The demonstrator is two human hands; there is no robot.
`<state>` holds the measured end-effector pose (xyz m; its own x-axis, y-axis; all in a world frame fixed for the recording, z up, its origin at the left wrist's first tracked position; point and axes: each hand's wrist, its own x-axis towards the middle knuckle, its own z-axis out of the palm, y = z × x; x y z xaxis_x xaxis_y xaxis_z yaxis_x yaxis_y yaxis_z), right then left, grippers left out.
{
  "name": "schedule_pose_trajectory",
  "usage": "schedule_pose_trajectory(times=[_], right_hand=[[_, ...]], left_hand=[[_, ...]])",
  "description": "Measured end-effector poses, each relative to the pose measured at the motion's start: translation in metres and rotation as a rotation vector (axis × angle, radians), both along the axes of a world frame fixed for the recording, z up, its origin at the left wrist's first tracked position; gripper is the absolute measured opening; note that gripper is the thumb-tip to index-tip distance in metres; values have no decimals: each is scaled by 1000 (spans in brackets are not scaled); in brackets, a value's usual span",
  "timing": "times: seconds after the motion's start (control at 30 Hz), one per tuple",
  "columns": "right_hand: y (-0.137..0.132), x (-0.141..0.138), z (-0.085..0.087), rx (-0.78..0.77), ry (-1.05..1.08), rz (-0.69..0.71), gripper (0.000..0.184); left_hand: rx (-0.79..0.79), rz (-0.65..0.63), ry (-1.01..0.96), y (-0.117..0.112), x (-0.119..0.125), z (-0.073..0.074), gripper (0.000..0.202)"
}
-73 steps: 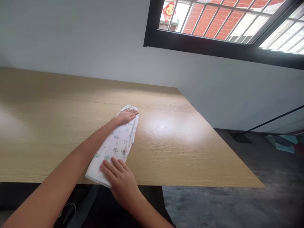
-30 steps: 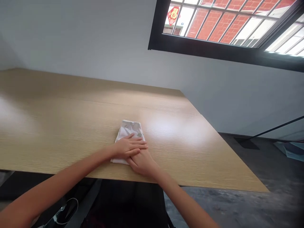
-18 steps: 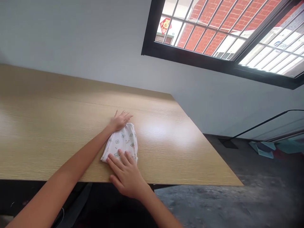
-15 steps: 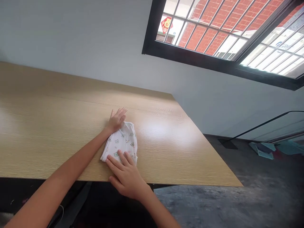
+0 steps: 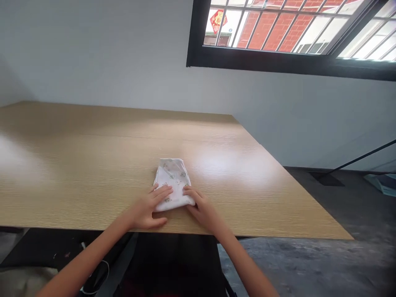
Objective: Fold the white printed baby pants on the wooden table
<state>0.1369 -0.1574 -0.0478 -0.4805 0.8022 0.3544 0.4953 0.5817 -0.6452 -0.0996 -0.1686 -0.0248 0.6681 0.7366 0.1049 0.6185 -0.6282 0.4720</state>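
A small white cloth (image 5: 172, 177) with tiny printed figures lies folded into a compact packet on the wooden table (image 5: 93, 165), near its front edge. My left hand (image 5: 148, 208) rests at the packet's near left corner, fingers laid on the fabric and thumb on the table. My right hand (image 5: 202, 208) sits at the near right corner with its fingertips on the cloth's edge. Both hands lie flat with fingers stretched out, and neither grips anything.
The table runs far to the left and back to a grey wall (image 5: 108, 53). Its right edge drops to a dark floor (image 5: 309, 264). A black-framed window (image 5: 278, 62) is up on the right. A cable (image 5: 95, 276) hangs under the table's front.
The long cloth was folded shorter into a packet. My left hand came back from the far end to the near left corner, and my right hand shifted to the near right corner.
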Motion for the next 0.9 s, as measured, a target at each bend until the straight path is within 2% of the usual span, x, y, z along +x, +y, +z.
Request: schedule_pose_trajectory(times=[0.07,0.2,0.3,0.43,0.53,0.6,0.67,0.77,0.83,0.9], right_hand=[[3,-1,3,-38,54,-17,22],[6,-8,19,-126,74,-30,17],[12,-13,33,-193,80,-58,20],[39,-18,44,-276,116,-207,20],[63,-20,44,-390,43,-331,19],[71,-22,43,-427,-21,-344,14],[71,-26,43,-357,-116,-362,23],[59,-40,41,-29,-295,-435,34],[51,-50,36,174,-356,-396,37],[48,-55,26,221,-375,-308,40]], left_hand=[[-45,104,-103,3,0,-1,70],[-194,279,-379,10,0,1,33],[-268,415,-481,17,3,6,36],[-269,599,-439,42,13,7,46],[-221,736,-351,62,18,-1,42],[-175,831,-284,68,22,-6,41],[-112,870,-230,67,27,-7,42],[-3,844,-177,60,38,-2,39],[119,743,-110,57,44,0,39],[205,561,1,59,44,-1,43]])
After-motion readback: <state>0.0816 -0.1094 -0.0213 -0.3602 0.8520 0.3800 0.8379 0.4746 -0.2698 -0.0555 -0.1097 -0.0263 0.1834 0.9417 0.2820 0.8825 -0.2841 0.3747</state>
